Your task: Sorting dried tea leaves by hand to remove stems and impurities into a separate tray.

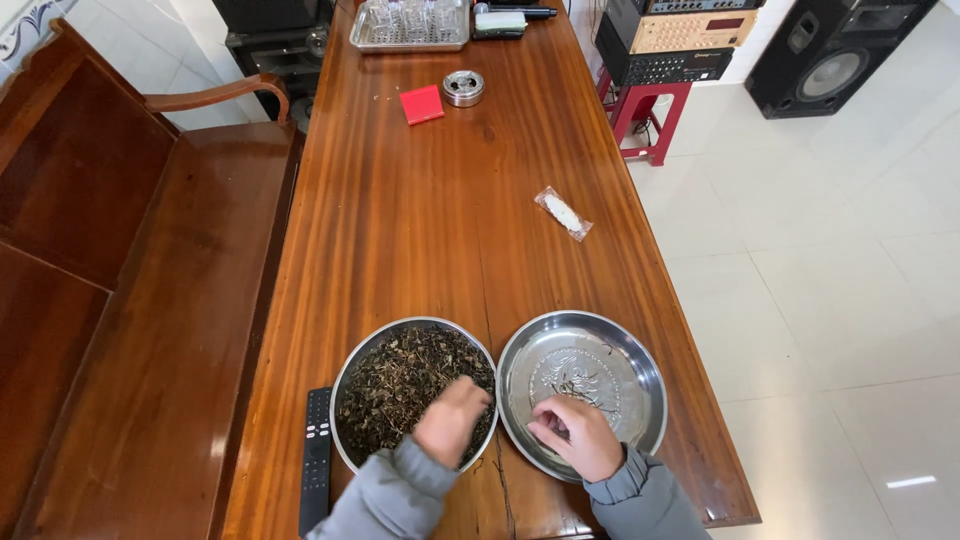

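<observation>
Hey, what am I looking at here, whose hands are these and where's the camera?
One picture, from a camera worn on a person's head, looking down a long wooden table. The two hands in grey sleeves are that person's own. The left hand rests in a metal dish of dried leaves, fingers curled; what it grips is hidden. The right hand lies in a nearly empty dish, fingertips pinched. A remote lies beside the dishes. Farther off: a small packet, a red card, an ashtray and a tray of glasses.

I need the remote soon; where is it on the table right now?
In the head view the black remote lies at the near left edge of the wooden table, just left of the dish of dried leaves where the left hand rests.
</observation>
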